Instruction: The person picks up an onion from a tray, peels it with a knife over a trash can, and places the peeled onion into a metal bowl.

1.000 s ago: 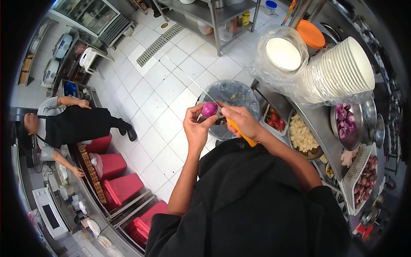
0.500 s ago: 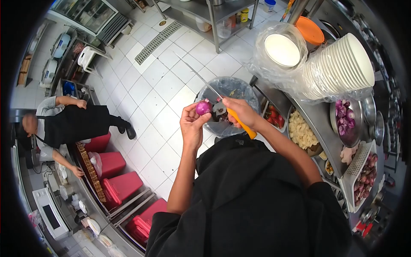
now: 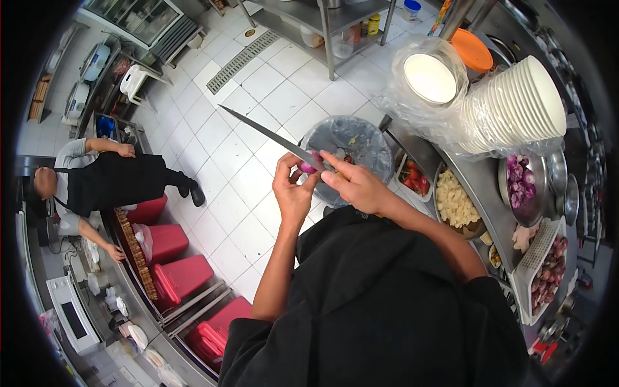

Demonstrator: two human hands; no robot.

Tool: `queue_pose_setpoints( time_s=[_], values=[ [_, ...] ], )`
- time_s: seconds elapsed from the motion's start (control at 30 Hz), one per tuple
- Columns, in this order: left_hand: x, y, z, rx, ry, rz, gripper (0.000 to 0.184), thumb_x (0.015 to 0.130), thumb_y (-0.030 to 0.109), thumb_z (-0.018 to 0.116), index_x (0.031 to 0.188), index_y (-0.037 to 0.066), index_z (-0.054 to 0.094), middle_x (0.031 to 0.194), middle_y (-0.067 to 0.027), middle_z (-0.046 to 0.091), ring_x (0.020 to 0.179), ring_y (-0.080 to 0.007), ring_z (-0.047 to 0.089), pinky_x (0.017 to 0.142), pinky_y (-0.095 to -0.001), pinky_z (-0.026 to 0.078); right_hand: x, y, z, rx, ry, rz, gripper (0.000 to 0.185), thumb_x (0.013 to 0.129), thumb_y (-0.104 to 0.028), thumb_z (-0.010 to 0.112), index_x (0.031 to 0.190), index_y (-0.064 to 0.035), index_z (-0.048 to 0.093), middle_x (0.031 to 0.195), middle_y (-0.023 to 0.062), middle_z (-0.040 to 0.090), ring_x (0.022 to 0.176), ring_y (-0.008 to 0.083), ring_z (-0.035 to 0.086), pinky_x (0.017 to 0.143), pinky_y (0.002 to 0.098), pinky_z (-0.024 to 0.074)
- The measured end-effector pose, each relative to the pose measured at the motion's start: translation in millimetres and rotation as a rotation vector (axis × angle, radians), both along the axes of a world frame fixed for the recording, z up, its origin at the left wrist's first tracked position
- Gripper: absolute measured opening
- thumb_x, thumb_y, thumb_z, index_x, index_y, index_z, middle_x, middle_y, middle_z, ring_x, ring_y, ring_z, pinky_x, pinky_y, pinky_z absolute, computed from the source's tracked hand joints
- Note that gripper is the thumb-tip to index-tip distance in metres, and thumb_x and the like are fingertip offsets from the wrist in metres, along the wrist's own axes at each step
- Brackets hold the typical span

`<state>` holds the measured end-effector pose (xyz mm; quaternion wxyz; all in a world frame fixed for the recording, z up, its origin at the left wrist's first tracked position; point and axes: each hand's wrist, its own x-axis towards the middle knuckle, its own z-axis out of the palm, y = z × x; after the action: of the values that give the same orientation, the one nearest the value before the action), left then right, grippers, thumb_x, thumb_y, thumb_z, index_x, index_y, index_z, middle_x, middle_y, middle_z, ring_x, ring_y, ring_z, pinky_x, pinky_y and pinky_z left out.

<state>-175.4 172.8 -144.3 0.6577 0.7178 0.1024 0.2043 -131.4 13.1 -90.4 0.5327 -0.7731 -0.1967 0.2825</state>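
My left hand [image 3: 293, 191] is closed around a purple-red onion [image 3: 309, 166], partly hidden by the blade and fingers. In my right hand [image 3: 356, 186] is a long knife [image 3: 267, 133], its blade pointing up and left across the onion. The handle is covered by my palm. Both hands are close together above a bin [image 3: 380, 151] lined with a clear plastic bag, which has scraps inside. To the right, a metal bowl [image 3: 540, 205] holds peeled purple onions [image 3: 520, 177], and a white plastic basket [image 3: 530, 261] holds unpeeled ones [image 3: 548, 271].
On the right counter are stacked white containers [image 3: 516, 106] in plastic, a bowl of pale cut pieces [image 3: 454, 200] and a tub of red produce [image 3: 414, 178]. A co-worker in a black apron [image 3: 122, 184] stands at left near red bins [image 3: 184, 274].
The knife has turned so its broad side shows, and its blade now lies across the onion. My right hand has moved left, closer to my left hand.
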Motion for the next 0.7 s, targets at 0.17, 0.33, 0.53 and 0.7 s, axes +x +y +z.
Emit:
queue_pose_setpoints(
  time_s=[0.17,0.33,0.53,0.7],
  values=[
    [1.1,-1.0,-5.4,0.039,-0.007,-0.014,0.036,0.067,-0.012,0.068,0.098,0.001,0.057,0.112,-0.0104,0.053,0.094,-0.0168,0.06,0.076,-0.0279,0.054,0.3,-3.6,-1.2,-0.022,0.008,0.019,0.061,0.092,-0.04,0.047,0.14,-0.0034,0.038,0.061,0.0077,0.048,0.062,0.0163,0.051,0.062,0.0306,0.0404],
    [1.4,-6.0,-2.7,0.061,-0.016,0.004,0.035,0.067,-0.011,0.069,0.098,0.0,0.057,0.112,-0.011,0.053,0.094,-0.0169,0.059,0.075,-0.0277,0.055,0.5,-3.2,-14.0,0.068,0.026,-0.013,0.056,0.094,-0.034,0.047,0.141,-0.0059,0.037,0.061,-0.0002,0.044,0.056,0.0081,0.042,0.053,0.0261,0.0363],
    [0.5,-8.1,-5.6,-0.149,-0.033,-0.041,0.041,0.069,-0.015,0.068,0.104,0.001,0.051,0.111,-0.0108,0.053,0.1,-0.0178,0.058,0.079,-0.0275,0.054,8.7,-8.4,-4.9,0.245,0.494,-0.03,0.054,0.096,-0.037,0.045,0.142,-0.01,0.037,0.06,-0.0021,0.043,0.049,0.0044,0.04,0.041,0.0202,0.0351],
    [-2.9,-4.5,-10.2,-0.437,0.038,-0.119,0.049,0.069,-0.019,0.066,0.109,0.002,0.046,0.111,-0.0098,0.053,0.104,-0.0188,0.057,0.086,-0.0285,0.05,12.8,-10.6,-3.2,0.29,0.54,-0.059,0.052,0.095,-0.037,0.045,0.139,-0.0098,0.042,0.057,-0.0022,0.042,0.045,0.0054,0.04,0.037,0.0214,0.0336]
  ],
)
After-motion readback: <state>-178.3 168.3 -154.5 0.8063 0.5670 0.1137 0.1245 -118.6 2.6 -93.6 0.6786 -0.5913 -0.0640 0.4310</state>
